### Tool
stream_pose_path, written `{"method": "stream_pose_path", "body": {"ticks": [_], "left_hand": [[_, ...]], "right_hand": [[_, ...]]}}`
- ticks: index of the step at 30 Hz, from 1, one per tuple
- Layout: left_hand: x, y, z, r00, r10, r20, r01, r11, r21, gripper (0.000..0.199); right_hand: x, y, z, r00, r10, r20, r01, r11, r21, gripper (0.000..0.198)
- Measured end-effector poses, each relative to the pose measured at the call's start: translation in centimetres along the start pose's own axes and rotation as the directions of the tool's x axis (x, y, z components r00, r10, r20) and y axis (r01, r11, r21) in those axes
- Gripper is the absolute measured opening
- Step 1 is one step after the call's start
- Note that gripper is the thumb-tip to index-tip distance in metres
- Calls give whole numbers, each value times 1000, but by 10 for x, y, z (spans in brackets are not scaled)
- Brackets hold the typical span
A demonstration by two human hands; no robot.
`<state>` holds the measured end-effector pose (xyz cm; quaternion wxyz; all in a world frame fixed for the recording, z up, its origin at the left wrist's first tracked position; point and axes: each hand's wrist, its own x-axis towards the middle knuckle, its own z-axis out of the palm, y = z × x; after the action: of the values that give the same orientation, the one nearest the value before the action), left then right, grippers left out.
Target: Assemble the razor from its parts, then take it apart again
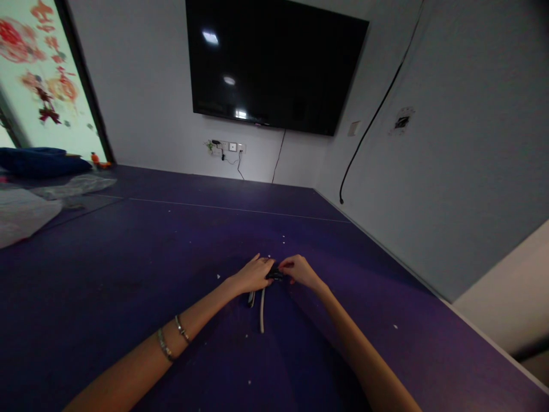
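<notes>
Hands at lower centre: left hand (254, 274) and right hand (299, 270) both pinched a small black object (274, 274); white cable (262, 311) trailed below on purple table (128, 257).

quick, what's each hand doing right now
Left hand: closed over the small black thing on the table.
Right hand: pinching the same black thing.

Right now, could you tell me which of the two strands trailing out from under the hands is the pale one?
The longer strand, which runs toward the camera from below the left hand. The shorter strand beside it is dark.
</notes>
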<state>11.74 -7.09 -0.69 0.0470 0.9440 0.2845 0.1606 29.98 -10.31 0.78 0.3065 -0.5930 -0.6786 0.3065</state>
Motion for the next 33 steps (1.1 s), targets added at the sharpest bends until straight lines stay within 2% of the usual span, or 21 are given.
{"method": "stream_pose_path", "body": {"ticks": [16,23,33], "left_hand": [[0,-1,2,1000,9,-12,-9,1000,-19,38],[-1,1,-1,1000,9,-8,-9,1000,-20,38],[-3,6,-7,1000,10,-3,-10,1000,-28,46]], "right_hand": [[3,7,4,999,-44,22,45,997,-68,22],[2,6,3,994,-109,29,112,988,-109,22],[1,7,-11,997,-81,-12,81,996,-31,24]]}}
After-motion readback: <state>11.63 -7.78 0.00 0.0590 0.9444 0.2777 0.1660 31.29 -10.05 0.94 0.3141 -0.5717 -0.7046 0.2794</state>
